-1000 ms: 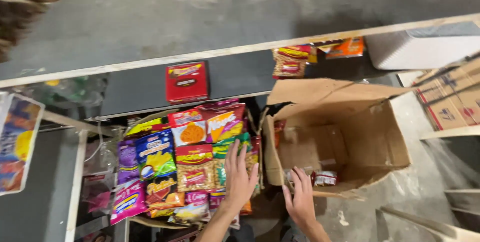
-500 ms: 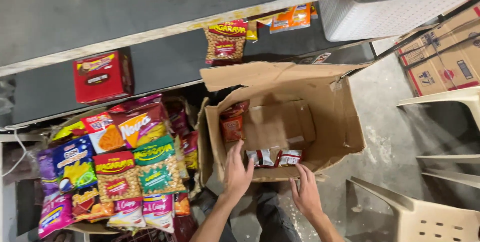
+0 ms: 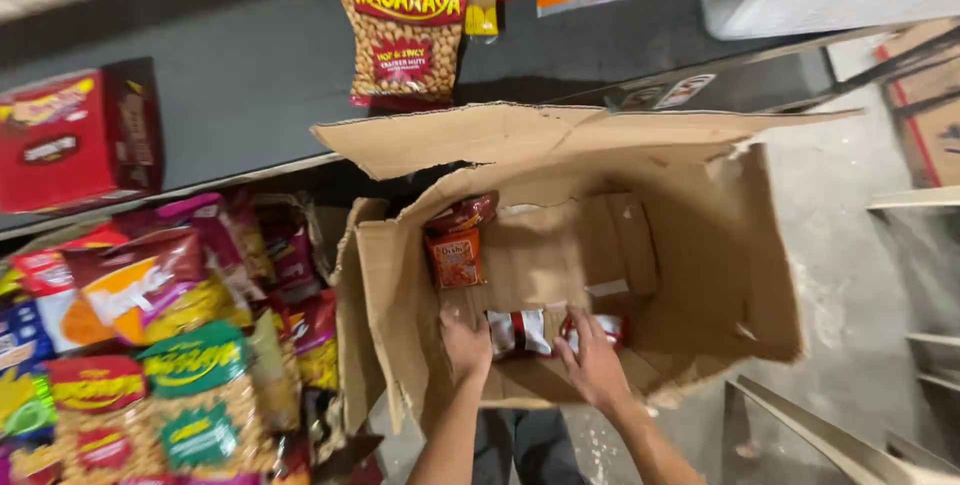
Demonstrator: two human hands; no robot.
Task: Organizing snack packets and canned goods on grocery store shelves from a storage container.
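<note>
Both hands inside open brown cardboard box [image 3: 700, 245]: left hand [image 3: 466, 345] and right hand [image 3: 592, 365] lie flat, fingers spread, steadying red-and-white snack pkts [image 3: 520, 330] on box floor.

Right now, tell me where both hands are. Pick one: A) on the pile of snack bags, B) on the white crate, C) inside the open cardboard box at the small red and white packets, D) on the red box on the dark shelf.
C: the left hand and the right hand both reach into the open cardboard box, at the red and white packets lying on its bottom.
</note>
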